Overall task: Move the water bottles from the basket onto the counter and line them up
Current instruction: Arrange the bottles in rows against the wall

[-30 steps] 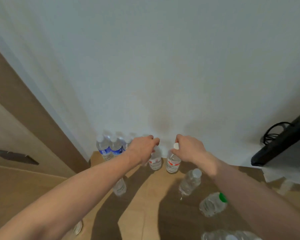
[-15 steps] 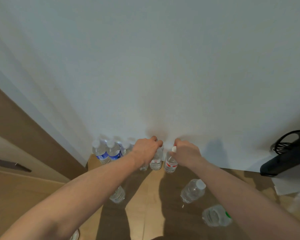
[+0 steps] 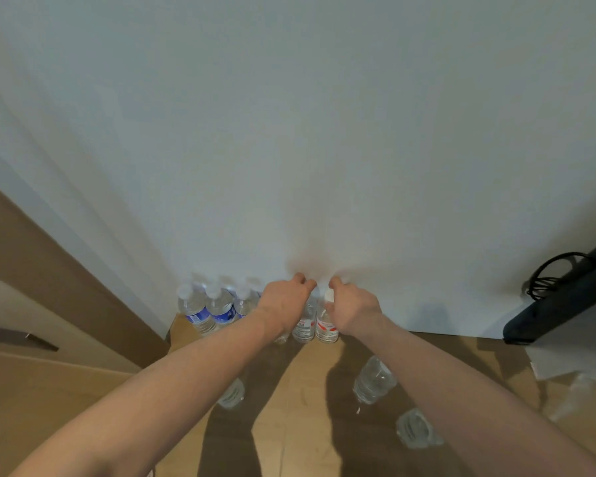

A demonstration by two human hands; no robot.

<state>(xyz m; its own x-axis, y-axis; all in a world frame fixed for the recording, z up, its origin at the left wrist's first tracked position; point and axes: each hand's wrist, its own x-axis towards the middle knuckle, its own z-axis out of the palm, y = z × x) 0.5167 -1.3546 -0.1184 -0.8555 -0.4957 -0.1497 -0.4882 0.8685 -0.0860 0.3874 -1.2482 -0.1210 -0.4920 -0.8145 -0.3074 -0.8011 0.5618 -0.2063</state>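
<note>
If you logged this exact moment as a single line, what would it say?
left hand: grips red-label bottle | right hand: grips neighbouring bottle | both upright by wall | blue-label bottles: row, left

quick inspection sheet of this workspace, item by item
surface: wooden counter running up to a white wall.
job's things: blue-label bottles upright in a row at the wall; two red-label bottles next to them under the hands; three loose bottles nearer the camera, partly hidden by the arms; no basket in view.
clutter: white sheet at the right edge.
hands: left hand and right hand each curled round a red-label bottle's top.
cables: black cable looped at the right, behind a dark object.
surroundings: brown panel on the left.
</note>
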